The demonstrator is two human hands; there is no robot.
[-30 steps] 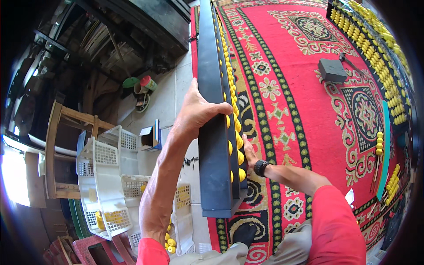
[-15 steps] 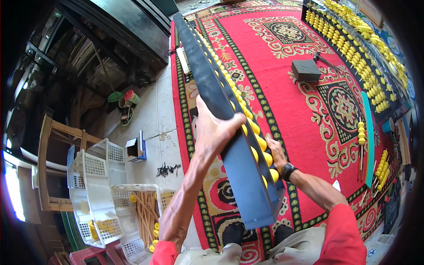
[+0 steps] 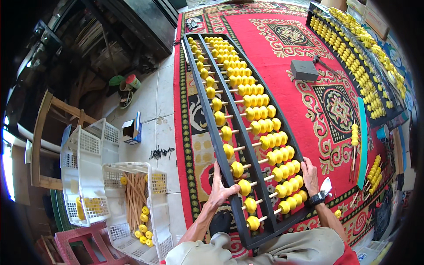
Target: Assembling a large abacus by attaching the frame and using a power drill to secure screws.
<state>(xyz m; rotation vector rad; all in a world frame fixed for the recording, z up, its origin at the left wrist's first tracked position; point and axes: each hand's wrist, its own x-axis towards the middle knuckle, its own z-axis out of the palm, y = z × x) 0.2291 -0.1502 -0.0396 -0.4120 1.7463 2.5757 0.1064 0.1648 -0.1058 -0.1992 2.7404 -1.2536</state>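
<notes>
A long black-framed abacus (image 3: 268,194) with yellow beads on wooden rods lies face up before me, its near end over my lap. Along its inside runs a black divider bar, with one bead per rod on the left and several on the right. My left hand (image 3: 219,189) grips the left rail close to the near end, thumb over the edge by a bead. On the opposite rail, my right hand (image 3: 310,177) is closed round the outer side, its fingers partly hidden beneath. A dark band circles my right wrist.
White plastic baskets (image 3: 115,167) hold wooden rods and yellow beads at the left. On the red carpet sit a dark block (image 3: 304,70), a hammer (image 3: 324,64), a teal strip (image 3: 362,141) and beaded rods (image 3: 354,134). Another beaded frame (image 3: 349,57) leans at the far right.
The abacus has turned from standing on its edge to lying face up, showing its beads and rods. My left hand has come nearer along the rail; my right hand has shifted right.
</notes>
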